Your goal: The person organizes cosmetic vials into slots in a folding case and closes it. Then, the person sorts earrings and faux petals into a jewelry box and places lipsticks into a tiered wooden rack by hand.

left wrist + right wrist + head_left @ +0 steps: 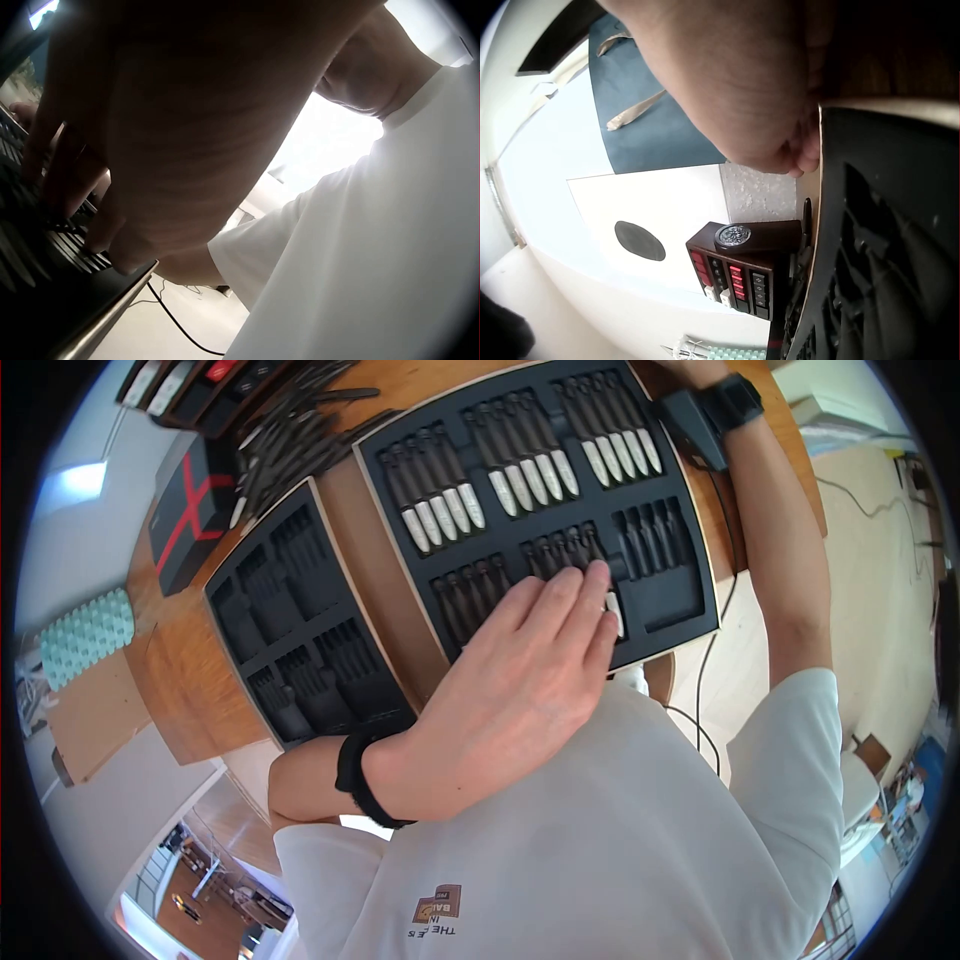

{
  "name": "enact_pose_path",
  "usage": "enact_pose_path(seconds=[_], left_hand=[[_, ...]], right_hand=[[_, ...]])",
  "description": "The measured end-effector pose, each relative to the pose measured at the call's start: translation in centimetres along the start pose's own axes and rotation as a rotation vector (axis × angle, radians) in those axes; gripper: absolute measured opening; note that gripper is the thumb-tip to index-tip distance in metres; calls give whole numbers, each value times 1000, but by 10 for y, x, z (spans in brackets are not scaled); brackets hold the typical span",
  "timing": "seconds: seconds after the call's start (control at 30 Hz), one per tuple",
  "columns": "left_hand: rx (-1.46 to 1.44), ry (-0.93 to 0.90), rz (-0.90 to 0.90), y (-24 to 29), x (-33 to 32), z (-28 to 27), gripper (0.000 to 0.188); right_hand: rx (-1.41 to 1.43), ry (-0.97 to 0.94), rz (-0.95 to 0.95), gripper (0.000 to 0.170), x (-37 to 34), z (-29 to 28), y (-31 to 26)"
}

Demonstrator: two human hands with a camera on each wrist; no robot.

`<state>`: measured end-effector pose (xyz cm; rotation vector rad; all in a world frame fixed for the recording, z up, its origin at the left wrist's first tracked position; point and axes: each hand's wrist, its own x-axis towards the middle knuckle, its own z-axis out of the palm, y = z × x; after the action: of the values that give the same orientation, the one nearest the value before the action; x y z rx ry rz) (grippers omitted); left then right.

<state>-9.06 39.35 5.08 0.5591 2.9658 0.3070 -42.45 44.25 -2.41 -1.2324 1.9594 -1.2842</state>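
Observation:
A black-lined tray (pixel 600 507) holds rows of dark pieces with silver ends. My left hand (pixel 520 670) lies over its lower middle compartment, fingers fairly straight and side by side, touching the dark pieces (pixel 562 548) there; its thumb is hidden. A silver end (pixel 614 614) shows beside the little finger. In the left wrist view, the left fingertips (pixel 75 195) reach down to the slots. At the tray's far right corner is my right hand (pixel 695 368), cut off by the frame. The right wrist view shows its bent fingers (pixel 799 154) by the tray's edge (pixel 820 187); their contact is unclear.
A second black-lined tray (pixel 268 555) stands at the left. Behind it lie a pile of dark pieces (pixel 290 450) and a black box with a red ribbon (pixel 190 510). A dark device (pixel 690 428) with a cable sits by my right wrist. Green bumpy material (pixel 88 638) is far left.

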Motion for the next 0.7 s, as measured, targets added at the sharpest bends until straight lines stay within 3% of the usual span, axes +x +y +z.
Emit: enact_pose_path(seconds=[0.13,0.2,0.27,0.33,0.37,0.53,0.7], left_hand=[[-39,-30,-40,-9,-2,-5,40],[-346,-45,-10,-21,2,-6,38],[-455,52,-8,-39,4,5,36],[-576,191,117,-59,7,12,35],[-585,330,135,-70,5,13,33],[-39,382,-98,-149,-5,-19,20],[399,292,-210,-224,-6,-24,24]], right_hand=[[-20,23,-3,34,2,6,-11],[-84,59,79,34,1,6,-15],[-79,53,55,34,1,6,-15],[-27,59,64,32,-1,5,-14],[-31,61,65,32,2,5,-13],[-35,49,47,32,1,4,-15],[-31,41,80,32,2,5,-11]])
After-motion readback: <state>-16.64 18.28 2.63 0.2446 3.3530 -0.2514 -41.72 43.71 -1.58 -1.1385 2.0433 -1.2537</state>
